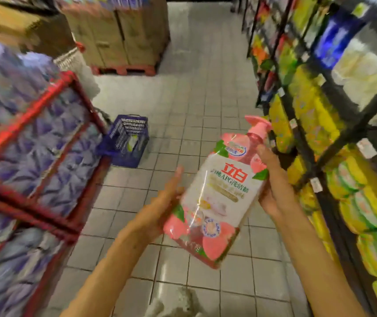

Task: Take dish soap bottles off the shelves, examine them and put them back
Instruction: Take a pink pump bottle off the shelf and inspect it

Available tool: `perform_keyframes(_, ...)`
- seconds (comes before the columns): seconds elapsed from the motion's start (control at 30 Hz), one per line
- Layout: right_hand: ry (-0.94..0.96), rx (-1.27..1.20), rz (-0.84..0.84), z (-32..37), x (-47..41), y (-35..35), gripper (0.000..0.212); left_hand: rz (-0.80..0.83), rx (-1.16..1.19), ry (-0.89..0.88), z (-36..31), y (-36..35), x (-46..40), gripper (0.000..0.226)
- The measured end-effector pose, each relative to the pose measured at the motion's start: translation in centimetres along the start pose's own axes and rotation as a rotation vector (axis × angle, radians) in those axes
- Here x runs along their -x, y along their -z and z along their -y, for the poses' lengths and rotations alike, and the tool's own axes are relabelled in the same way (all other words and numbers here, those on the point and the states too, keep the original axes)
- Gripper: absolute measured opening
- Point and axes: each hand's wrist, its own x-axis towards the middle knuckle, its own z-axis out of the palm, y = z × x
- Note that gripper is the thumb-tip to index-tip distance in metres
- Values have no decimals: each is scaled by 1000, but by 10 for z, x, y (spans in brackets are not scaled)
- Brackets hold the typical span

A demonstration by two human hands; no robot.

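Note:
I hold a pink and white dish soap bottle [217,195] with a pink pump top, tilted with its label facing me, over the tiled aisle floor. My left hand [166,202] lies against the bottle's left side with straight fingers. My right hand [274,186] grips the bottle's right side near its shoulder, fingers wrapped behind it. The shelves [324,138] on my right hold rows of yellow and green soap bottles [361,209].
A red metal cage [45,143] full of purple packs stands on the left. On the floor ahead sits a blue shopping basket [129,140]. Stacked cardboard boxes on a red pallet [123,37] stand at the far end. The tiled aisle runs between them.

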Motion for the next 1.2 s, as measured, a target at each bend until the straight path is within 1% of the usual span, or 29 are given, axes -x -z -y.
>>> perform_keyframes(0.07, -72, -27, 13, -13, -33, -38, 37, -43, 237, 6, -10, 51, -9, 79)
perform_keyframes(0.13, -129, -43, 24, -22, -68, -69, 46, -60, 486, -36, -15, 89, -19, 73)
perform_keyframes(0.17, -143, -41, 31, -25, -87, -85, 48, -68, 583, -56, -18, 102, -28, 69)
perform_keyframes(0.2, -147, -29, 45, -28, -107, -100, 46, -92, 632, -74, -22, 112, -40, 64)
perform_keyframes(0.27, -143, 45, 64, -36, -150, -128, 43, -140, 630, -73, -32, 127, -72, 59)
perform_keyframes(0.37, -145, 175, 99, -55, -232, -166, 59, -220, 594, -48, -53, 155, -137, 56)
perform_keyframes(0.43, -170, 232, 159, -65, -289, -190, 62, -276, 645, -36, -69, 179, -180, 52)
perform_keyframes(0.5, -227, 283, 245, -69, -344, -216, 67, -332, 719, -20, -91, 205, -220, 54)
perform_keyframes(0.67, -360, 362, 439, -74, -464, -296, 62, -463, 908, 16, -147, 271, -301, 58)
perform_keyframes(0.77, -387, 484, 500, -90, -529, -345, 72, -530, 1016, 32, -172, 322, -343, 43)
perform_keyframes(0.83, -423, 517, 526, -110, -573, -375, 76, -588, 1039, 53, -186, 366, -376, 42)
perform_keyframes(0.9, -473, 526, 549, -133, -616, -405, 73, -630, 1034, 86, -198, 414, -407, 41)
perform_keyframes(1.03, -558, 499, 557, -198, -708, -468, 55, -674, 1029, 134, -220, 518, -474, 33)
perform_keyframes(1.1, -600, 512, 512, -235, -752, -499, 47, -695, 1021, 180, -228, 570, -511, 26)
perform_keyframes(1.17, -629, 527, 474, -274, -799, -523, 35, -704, 1034, 203, -233, 616, -551, 24)
perform_keyframes(1.2, -637, 557, 466, -295, -823, -534, 34, -712, 1031, 220, -233, 638, -573, 24)
